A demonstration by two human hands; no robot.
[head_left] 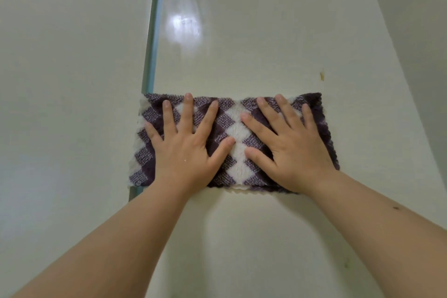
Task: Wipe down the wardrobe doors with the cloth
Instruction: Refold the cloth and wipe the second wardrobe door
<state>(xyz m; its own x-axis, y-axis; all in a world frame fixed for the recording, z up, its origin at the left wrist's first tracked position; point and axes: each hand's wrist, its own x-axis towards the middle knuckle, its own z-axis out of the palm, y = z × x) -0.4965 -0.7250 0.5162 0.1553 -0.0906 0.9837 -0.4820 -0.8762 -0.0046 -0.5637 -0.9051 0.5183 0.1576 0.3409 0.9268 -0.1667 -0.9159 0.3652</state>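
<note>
A folded cloth point(235, 126) with a purple and white diamond pattern lies flat against a pale cream wardrobe door point(266, 43). My left hand point(186, 145) presses on the cloth's left half with fingers spread and straight. My right hand point(287, 145) presses on its right half the same way. The cloth's left edge overlaps the grey-green gap point(152, 31) between this door and the neighbouring door point(72, 68).
A small brownish spot point(322, 76) marks the door just above the cloth's right corner. A faint greenish mark point(347, 264) sits lower right on the door. A glare patch point(185, 25) shines above the cloth. The door's right edge point(396, 60) curves past a paler wall.
</note>
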